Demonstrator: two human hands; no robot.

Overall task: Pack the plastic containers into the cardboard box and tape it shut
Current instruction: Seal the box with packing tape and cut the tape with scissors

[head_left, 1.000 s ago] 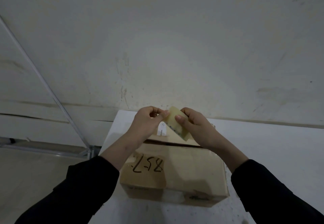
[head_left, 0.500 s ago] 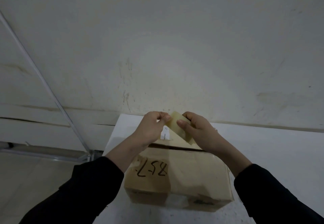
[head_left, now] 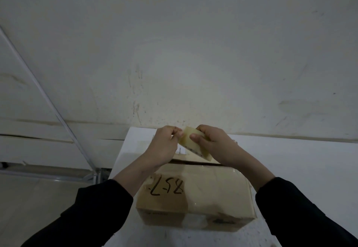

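Fingers (head_left: 194, 136) of our left hand (head_left: 164, 146) and right hand (head_left: 218, 143) are pinching a tape roll (head_left: 190, 147) over the cardboard box (head_left: 203, 194) on a white table (head_left: 302, 161) by a scuffed wall (head_left: 193, 53).

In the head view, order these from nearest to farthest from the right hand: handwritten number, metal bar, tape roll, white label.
1. tape roll, held by the right hand.
2. white label, just left of the roll.
3. handwritten number, on the cardboard box top.
4. metal bar, far left.
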